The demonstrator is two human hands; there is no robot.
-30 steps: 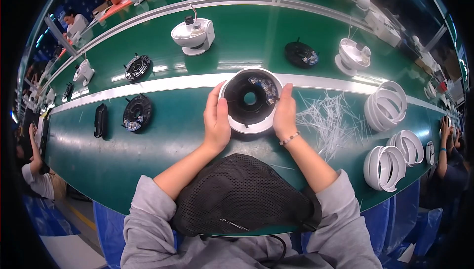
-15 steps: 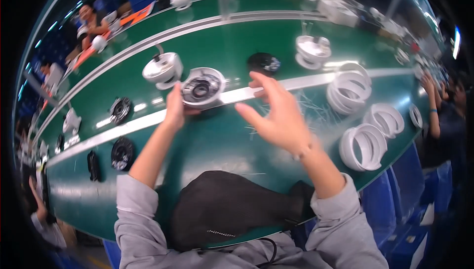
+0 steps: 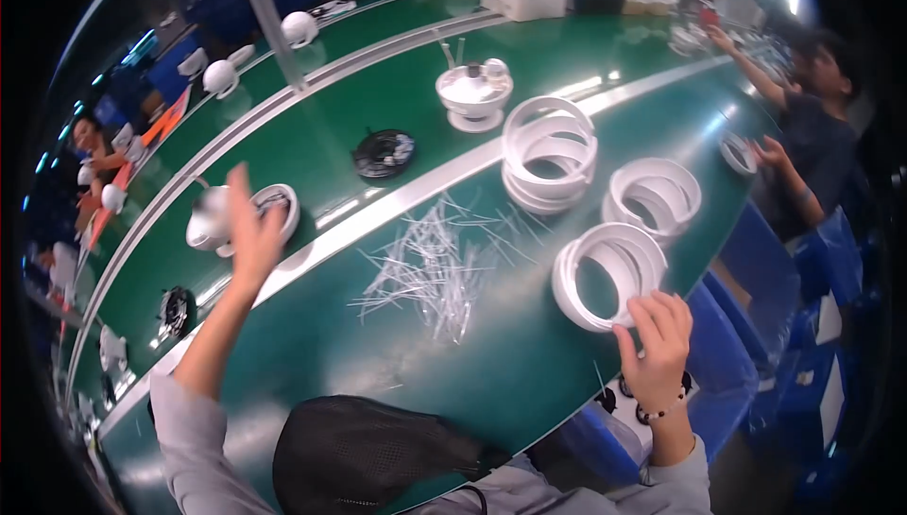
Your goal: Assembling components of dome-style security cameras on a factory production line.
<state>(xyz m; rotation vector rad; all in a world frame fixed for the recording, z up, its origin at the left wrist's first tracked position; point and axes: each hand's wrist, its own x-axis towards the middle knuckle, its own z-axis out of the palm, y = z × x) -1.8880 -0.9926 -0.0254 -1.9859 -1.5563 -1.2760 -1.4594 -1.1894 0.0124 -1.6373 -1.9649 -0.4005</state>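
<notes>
My left hand (image 3: pixel 253 239) is raised with its fingers apart, slightly smeared by motion. It is in front of a white round housing (image 3: pixel 292 216) with black parts inside, and hides much of it; whether they touch I cannot tell. Just left of that is another white housing (image 3: pixel 206 224), partly blurred. At the right, my right hand (image 3: pixel 658 335) pinches the near rim of a white plastic ring (image 3: pixel 571 290), one of a small nested stack on the green table.
More white rings stand behind, in a tall stack (image 3: pixel 551 151) and a lower one (image 3: pixel 652 196). Thin clear strips (image 3: pixel 425 269) lie mid-table. A black round part (image 3: pixel 383 153) and a white housing (image 3: pixel 474 94) are farther back. A black bag (image 3: pixel 368 454) lies nearest me. A co-worker (image 3: pixel 812 137) sits right.
My view has swung to the right. My left hand has come off the white housing, which now stands on the table. My right hand has moved right and closed on a white ring.
</notes>
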